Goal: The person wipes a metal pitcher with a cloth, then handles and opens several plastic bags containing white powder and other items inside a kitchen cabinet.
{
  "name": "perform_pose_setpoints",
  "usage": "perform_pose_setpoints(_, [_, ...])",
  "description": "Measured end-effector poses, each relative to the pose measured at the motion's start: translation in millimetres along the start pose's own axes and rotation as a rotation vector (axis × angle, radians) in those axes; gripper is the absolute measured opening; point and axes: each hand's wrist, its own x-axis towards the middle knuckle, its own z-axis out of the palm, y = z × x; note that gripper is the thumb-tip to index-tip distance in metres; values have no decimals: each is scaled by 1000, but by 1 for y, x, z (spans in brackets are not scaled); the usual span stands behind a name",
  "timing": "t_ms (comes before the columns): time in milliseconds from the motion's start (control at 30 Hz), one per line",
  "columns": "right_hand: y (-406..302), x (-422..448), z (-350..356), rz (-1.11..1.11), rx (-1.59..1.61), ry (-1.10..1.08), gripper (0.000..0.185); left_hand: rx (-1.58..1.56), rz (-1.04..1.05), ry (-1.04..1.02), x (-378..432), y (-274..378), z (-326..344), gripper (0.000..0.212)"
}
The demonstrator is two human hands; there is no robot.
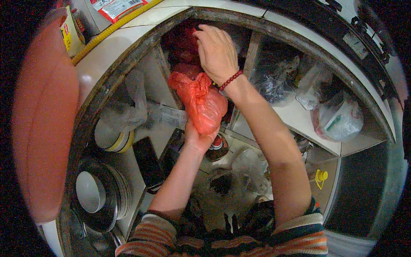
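Observation:
A knotted red plastic bag (205,106) with something bulky inside rests in my left hand (203,136), palm up beneath it. My right hand (218,48) reaches farther out, into a compartment of the cupboard (249,57), its back towards me. Beside its fingers are dark red bags (181,45), mostly in shadow. Whether those fingers grip anything is hidden. A string of dark red beads (231,80) circles my right wrist.
To the left stand a white bowl (90,192), stacked plates (120,189) and yellow-rimmed bowls (120,141). Clear plastic bags (340,117) with contents fill a shelf (308,125) at right. Below are a red-capped container (216,143) and a yellow-capped container (322,176). The cupboard's dark frame (128,53) curves around.

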Motion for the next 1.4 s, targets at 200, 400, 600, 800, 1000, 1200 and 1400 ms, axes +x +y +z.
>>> perform_pose_setpoints(200, [9,-9,0,608,152,-506,18,-33,-20,-16,-3,5,-1,29])
perform_pose_setpoints(400, [22,-3,19,692,370,-560,16,10,-16,10,-6,7,0,33])
perform_pose_setpoints(600, [32,-3,52,977,526,-499,27,58,-12,81,-9,-2,11,31])
perform_pose_setpoints(800, [6,-3,25,378,-173,-778,27,56,8,40,-7,6,0,32])
perform_pose_setpoints(1000, [34,-7,8,580,-191,-1019,25,46,-20,29,-7,5,-4,36])
perform_pose_setpoints(1200, [13,-4,-19,222,-62,-720,30,423,133,-25,12,20,-28,46])
perform_pose_setpoints(1400, [4,-42,-77,326,455,-628,50,466,136,-14,5,20,-24,46])
